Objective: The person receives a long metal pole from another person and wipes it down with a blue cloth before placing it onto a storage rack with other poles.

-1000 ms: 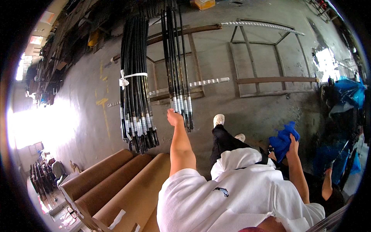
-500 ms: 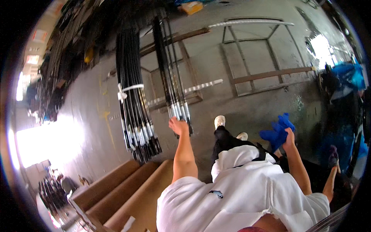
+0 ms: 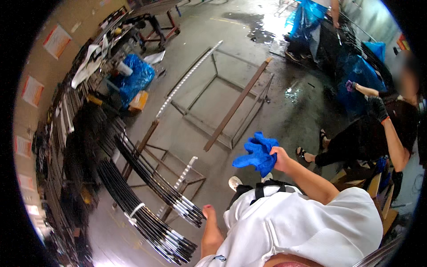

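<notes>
My right hand (image 3: 281, 158) is raised in front of me and closed around a crumpled blue cloth (image 3: 255, 154). My left hand (image 3: 208, 215) reaches out to the silver-tipped ends of a bundle of long black rods (image 3: 156, 179) that lies on a low metal stand. The hand is at the rod tips, and whether its fingers grip them is hidden. A second, thicker bundle of black rods (image 3: 133, 212), tied with a white strap, lies just to the left. I wear a white shirt and dark trousers.
Metal frame stands (image 3: 222, 107) sit on the wet concrete floor ahead. Blue plastic bags (image 3: 135, 78) and an orange box (image 3: 138, 101) are at the left, by wall racks of rods. At the right a seated person (image 3: 369, 133) in black with dark gloves works beside blue-wrapped goods.
The view has swung round, so the rod bundles now run to the lower left. My left hand stays at the rod tips. My right hand has lifted the blue cloth higher.
</notes>
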